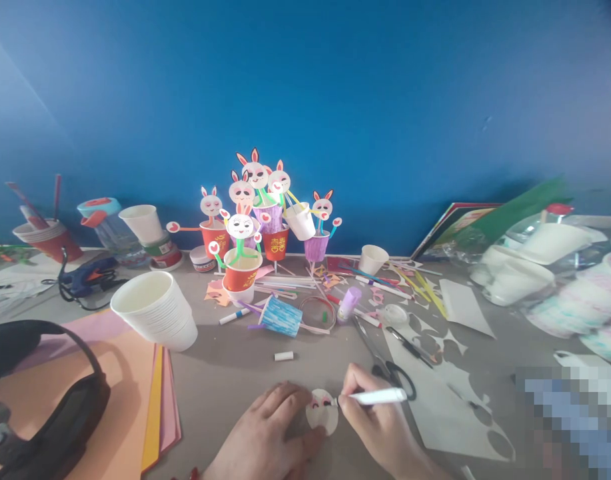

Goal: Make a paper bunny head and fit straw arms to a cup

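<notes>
A small white paper disc (323, 421) with pinkish marks and dark eye lines lies flat on the table. My left hand (278, 427) rests over its left side, fingers stretched out and holding it down. Pinched in my right hand (372, 417) is a white marker (378, 397), its dark tip touching the disc's upper right part. A white marker cap (284, 357) lies just beyond the disc. Black-handled scissors (392, 373) lie beyond my right hand.
Cups with paper rabbit faces (242, 227) stand along the blue wall. Stacked white cups (155, 310), coloured paper sheets (120, 400) and a black headset (50, 413) are at left. Cut white card (435, 407), a black pen (409, 347) and a blue-striped cup (281, 317) lie about.
</notes>
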Demonstrator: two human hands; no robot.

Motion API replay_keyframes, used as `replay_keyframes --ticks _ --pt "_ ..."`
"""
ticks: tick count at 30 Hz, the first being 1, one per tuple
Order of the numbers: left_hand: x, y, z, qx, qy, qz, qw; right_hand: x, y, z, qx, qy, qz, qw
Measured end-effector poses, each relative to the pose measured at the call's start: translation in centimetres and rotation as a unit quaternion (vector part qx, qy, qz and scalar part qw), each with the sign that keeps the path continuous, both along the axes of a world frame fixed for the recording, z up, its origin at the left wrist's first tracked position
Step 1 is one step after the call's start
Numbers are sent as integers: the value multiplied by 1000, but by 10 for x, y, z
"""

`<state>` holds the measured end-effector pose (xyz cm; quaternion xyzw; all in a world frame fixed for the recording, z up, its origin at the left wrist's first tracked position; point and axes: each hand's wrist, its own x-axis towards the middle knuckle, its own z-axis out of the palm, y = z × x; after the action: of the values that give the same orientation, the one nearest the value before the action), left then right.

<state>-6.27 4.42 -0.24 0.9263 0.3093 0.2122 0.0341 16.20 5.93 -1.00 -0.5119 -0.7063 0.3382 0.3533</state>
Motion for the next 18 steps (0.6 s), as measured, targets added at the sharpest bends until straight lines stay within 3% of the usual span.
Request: replay_keyframes --ticks 12,18 --pt "1 0 2 -13 -9 -2 1000 0 0 1 1 2 -2 1000" --pt "-1 0 -5 -1 -3 -1 1000 0 0 0 -2 7 -12 1000"
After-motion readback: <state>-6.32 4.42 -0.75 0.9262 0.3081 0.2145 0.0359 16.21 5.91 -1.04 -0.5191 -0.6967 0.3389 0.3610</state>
